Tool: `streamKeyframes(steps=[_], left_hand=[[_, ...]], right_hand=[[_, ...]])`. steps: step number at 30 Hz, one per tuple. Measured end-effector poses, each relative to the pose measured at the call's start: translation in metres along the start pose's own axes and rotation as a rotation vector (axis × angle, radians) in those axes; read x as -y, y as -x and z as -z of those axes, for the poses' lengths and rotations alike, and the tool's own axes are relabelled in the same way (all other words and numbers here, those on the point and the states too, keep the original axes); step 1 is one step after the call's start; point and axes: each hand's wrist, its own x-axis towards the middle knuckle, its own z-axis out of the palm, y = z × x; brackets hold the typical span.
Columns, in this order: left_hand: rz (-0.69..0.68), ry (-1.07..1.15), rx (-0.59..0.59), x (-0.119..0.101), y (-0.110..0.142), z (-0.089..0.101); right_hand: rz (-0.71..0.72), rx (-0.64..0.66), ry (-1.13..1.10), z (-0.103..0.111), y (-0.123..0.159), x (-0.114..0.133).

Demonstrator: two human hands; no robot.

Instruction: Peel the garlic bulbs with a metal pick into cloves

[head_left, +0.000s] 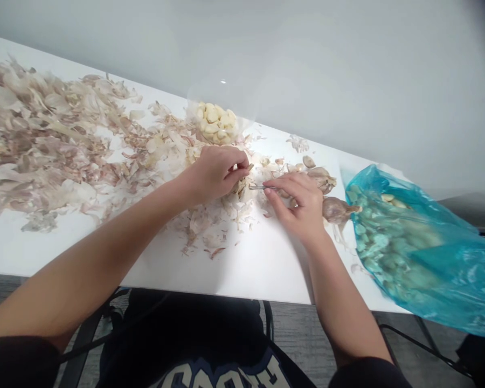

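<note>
My left hand [220,168] is closed in a pinch above the scraps. A small yellowish-brown tip of garlic [250,167] pokes out at its fingertips, most of it hidden by the fingers. Between the thumb and fingers of my right hand [297,202] is a thin metal tool [257,187], its end pointing left toward the garlic; its exact kind is too small to tell. Loose papery garlic skins [210,229] lie below my hands. Whole garlic bulbs [336,210] sit just right of my right hand, near an unpeeled clove [308,161].
A clear container of peeled cloves [215,123] stands behind my left hand. Heaped garlic skins [56,134] cover the left of the white table [262,269]. On the right, a blue plastic bag [420,253] with garlic inside hangs over the front edge. A wall [327,70] bounds the back.
</note>
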Motion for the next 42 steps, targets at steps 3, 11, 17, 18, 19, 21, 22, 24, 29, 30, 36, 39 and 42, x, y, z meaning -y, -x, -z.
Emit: streamKeyframes(steps=[3, 11, 17, 18, 19, 21, 22, 24, 29, 30, 36, 39, 42], left_hand=[[-0.023, -0.001, 0.007, 0.0012, -0.0002, -0.0006], [-0.051, 0.003, 0.023, 0.0011, 0.0004, -0.0003], [-0.065, 0.011, 0.009, 0.0034, 0.0011, -0.0027], [-0.070, 0.015, 0.008, 0.0039, 0.0011, -0.0032], [-0.076, 0.018, 0.005, 0.0043, 0.0011, -0.0037], [-0.085, 0.023, -0.005, 0.0049, 0.0012, -0.0046], [-0.088, 0.023, -0.011, 0.0050, 0.0013, -0.0049], [-0.087, 0.021, -0.018, 0.0050, 0.0015, -0.0053], [-0.093, 0.017, -0.008, 0.0041, 0.0017, -0.0044], [-0.095, 0.017, -0.005, 0.0040, 0.0016, -0.0040], [-0.100, 0.014, -0.016, 0.0046, 0.0014, -0.0037], [-0.102, 0.012, -0.027, 0.0050, 0.0014, -0.0048], [-0.102, 0.007, -0.030, 0.0050, 0.0015, -0.0056]], right_hand=[[-0.019, 0.016, -0.039, 0.0001, -0.0015, 0.0005], [-0.049, 0.053, -0.191, -0.0050, -0.0024, -0.0025], [-0.076, -0.010, -0.251, -0.0012, -0.0025, -0.0004], [-0.069, -0.015, -0.249, -0.0001, -0.0027, 0.0006], [-0.056, -0.012, -0.242, 0.0007, -0.0029, 0.0014], [-0.024, 0.003, -0.211, 0.0007, -0.0030, 0.0024], [-0.009, 0.010, -0.191, 0.0000, -0.0030, 0.0025], [0.012, 0.023, -0.160, -0.0019, -0.0027, 0.0022], [0.028, 0.045, -0.174, -0.0038, -0.0019, 0.0010], [0.025, 0.053, -0.185, -0.0035, -0.0018, 0.0012], [0.016, 0.068, -0.201, -0.0015, -0.0020, 0.0038], [0.007, 0.038, -0.166, -0.0018, -0.0026, 0.0031], [0.011, 0.051, -0.130, -0.0029, -0.0026, 0.0013]])
